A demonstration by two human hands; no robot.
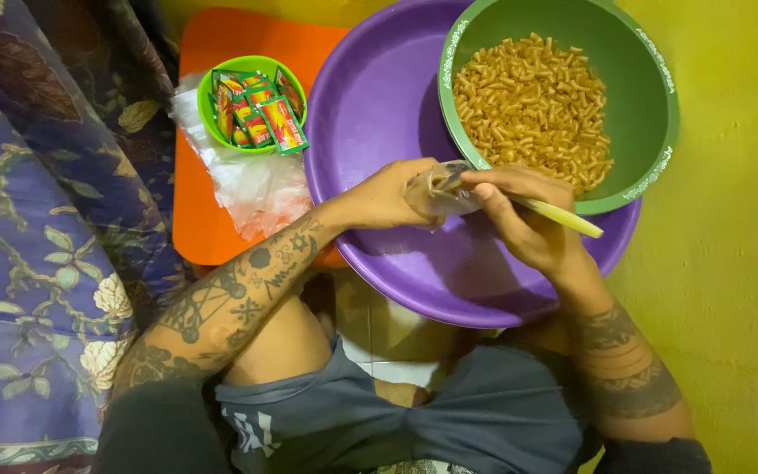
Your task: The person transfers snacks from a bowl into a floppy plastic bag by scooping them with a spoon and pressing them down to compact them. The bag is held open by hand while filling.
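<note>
My left hand (388,197) holds a small clear plastic bag (436,189) open over a large purple basin (379,114). My right hand (528,219) grips a spoon with a pale yellow handle (568,219), its bowl end tucked into the bag's mouth. Just beyond the hands, a green bowl (651,96) rests inside the basin's right side, filled with small orange-brown macaroni pieces (532,105).
A small bright green bowl (208,118) of several red and green sachets sits on an orange tray (212,224), beside a pile of clear plastic bags (256,189). Floral purple cloth (37,228) lies left. A yellow wall (730,263) is at right.
</note>
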